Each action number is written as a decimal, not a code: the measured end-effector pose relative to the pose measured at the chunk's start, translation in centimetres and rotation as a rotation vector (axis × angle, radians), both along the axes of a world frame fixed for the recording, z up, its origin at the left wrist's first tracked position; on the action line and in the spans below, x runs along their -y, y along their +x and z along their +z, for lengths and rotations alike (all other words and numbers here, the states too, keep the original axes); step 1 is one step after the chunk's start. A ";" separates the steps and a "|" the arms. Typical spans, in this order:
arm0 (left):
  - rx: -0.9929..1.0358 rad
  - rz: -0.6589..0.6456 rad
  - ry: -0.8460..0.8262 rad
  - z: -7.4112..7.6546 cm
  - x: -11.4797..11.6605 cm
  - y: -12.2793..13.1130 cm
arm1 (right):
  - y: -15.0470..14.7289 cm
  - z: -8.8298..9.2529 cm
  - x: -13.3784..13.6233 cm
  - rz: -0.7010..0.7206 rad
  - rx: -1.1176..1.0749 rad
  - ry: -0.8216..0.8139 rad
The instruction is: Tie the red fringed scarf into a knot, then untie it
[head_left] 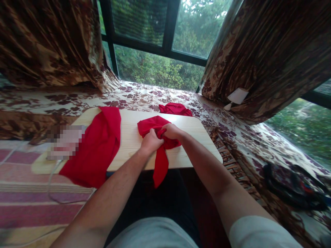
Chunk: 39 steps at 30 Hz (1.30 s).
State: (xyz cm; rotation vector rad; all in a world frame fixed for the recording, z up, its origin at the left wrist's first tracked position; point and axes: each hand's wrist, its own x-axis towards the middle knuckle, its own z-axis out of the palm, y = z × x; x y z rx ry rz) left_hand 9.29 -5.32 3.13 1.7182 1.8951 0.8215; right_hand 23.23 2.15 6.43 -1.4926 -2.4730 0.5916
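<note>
Left hand [152,141] and right hand [171,132] both pinching the bunched red cloth [152,123] on the counter [129,151], its tail [161,165] over the front edge. Slacken either grip and it'd probably unravel, imo.

Both arms [124,186] reach forward and converge, hands [152,141] close together, gripping.

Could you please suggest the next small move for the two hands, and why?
Perhaps the left hand and right hand should gently draw apart to snug the bundled red cloth, since both pinch it where it is bunched, and its loose tail hangs past the table's front edge.
</note>
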 end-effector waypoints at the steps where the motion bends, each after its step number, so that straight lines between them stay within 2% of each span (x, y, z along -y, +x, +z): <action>1: -0.007 0.039 -0.002 0.1 0.3 0.3 | 0.1 -0.1 -0.2 -0.005 -0.012 -0.009; 3: -0.043 0.079 0.004 0.1 1.0 0.8 | 0.3 -0.6 -0.3 -0.016 -0.064 -0.012; 6: -0.117 0.043 0.028 -0.2 1.9 1.4 | 0.8 -2.2 0.1 -0.046 -0.177 0.041; 9: -0.162 0.032 0.054 -0.5 1.9 1.4 | 1.1 -3.9 0.8 -0.106 -0.283 0.130; 12: -0.159 -0.012 0.043 -0.4 1.5 1.3 | 1.3 -4.9 1.2 -0.132 -0.377 0.144; 16: -0.145 -0.058 0.044 -0.2 1.1 1.2 | 1.4 -5.0 1.0 -0.141 -0.441 0.104; 20: -0.228 -0.023 0.170 0.0 1.1 1.5 | 1.4 -5.1 0.5 -0.151 -0.475 0.089; 28: -0.436 -0.051 0.290 0.4 3.9 3.0 | 1.4 -5.3 0.5 -0.166 -0.479 0.113; 31: -0.428 -0.074 0.199 0.5 4.2 2.7 | 1.4 -5.3 0.5 -0.173 -0.468 0.126; 34: -0.371 -0.027 0.098 0.3 3.9 2.0 | 1.3 -5.3 0.5 -0.180 -0.451 0.141; 39: -0.340 -0.059 0.103 0.1 4.2 1.4 | 1.3 -5.4 0.5 -0.184 -0.435 0.167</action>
